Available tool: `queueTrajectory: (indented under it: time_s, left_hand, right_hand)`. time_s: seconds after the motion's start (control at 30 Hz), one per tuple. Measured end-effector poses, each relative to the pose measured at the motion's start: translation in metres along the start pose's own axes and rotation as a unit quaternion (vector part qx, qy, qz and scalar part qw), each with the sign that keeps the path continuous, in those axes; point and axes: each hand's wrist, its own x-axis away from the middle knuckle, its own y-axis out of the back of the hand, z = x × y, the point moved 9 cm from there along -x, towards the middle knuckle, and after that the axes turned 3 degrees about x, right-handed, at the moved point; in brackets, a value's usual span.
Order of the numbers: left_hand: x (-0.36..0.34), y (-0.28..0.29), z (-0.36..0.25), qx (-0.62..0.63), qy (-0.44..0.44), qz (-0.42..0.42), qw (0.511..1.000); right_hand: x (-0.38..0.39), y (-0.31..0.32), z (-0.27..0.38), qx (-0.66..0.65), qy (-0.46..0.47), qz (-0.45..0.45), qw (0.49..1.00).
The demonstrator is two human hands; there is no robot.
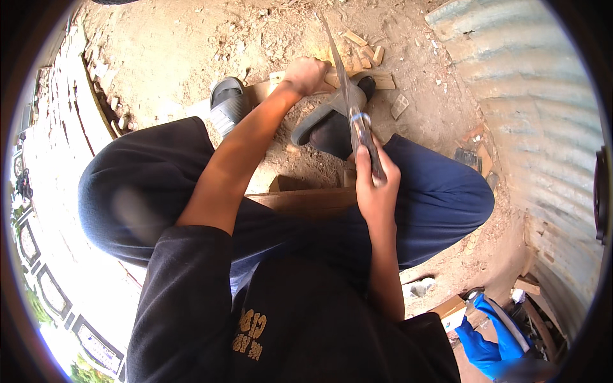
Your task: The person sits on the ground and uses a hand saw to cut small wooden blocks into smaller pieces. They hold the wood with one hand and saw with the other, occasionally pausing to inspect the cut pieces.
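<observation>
My right hand (pixel 378 175) is wrapped round the dark handle of a machete (pixel 343 73), whose long blade rises up and away, tilted a little left. A metal ring circles the handle where the blade begins. Out between my feet, my left hand (pixel 308 75) is closed on a small piece of wood (pixel 331 78), mostly hidden by the fingers. This hand is low over a length of timber (pixel 382 80) lying across the ground. The blade passes just right of my left fist; whether it touches the wood I cannot tell.
Several cut wood pieces (pixel 378 55) and shavings lie beyond the timber. My feet wear grey slippers (pixel 230 105) on either side. A wooden board (pixel 306 203) is between my legs. Corrugated metal sheeting (pixel 523 96) stands at the right; blue cloth (pixel 491 345) lies lower right.
</observation>
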Motion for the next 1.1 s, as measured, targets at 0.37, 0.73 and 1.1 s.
queueTrajectory:
  time_s: [0.37,0.73,1.1]
  left_hand:
    - [0.004,0.0,-0.007,-0.005,-0.008,0.008,1.0]
    - [0.006,0.003,-0.008,-0.015,-0.007,-0.017,1.0]
    - [0.01,0.081,0.001,-0.064,-0.039,-0.142,0.987]
  right_hand:
    - [-0.02,-0.015,-0.01,-0.007,-0.032,0.019,0.999]
    - [-0.033,-0.02,-0.013,0.006,0.01,-0.031,0.999]
    - [-0.054,0.095,0.019,-0.259,-0.034,-0.079,0.962]
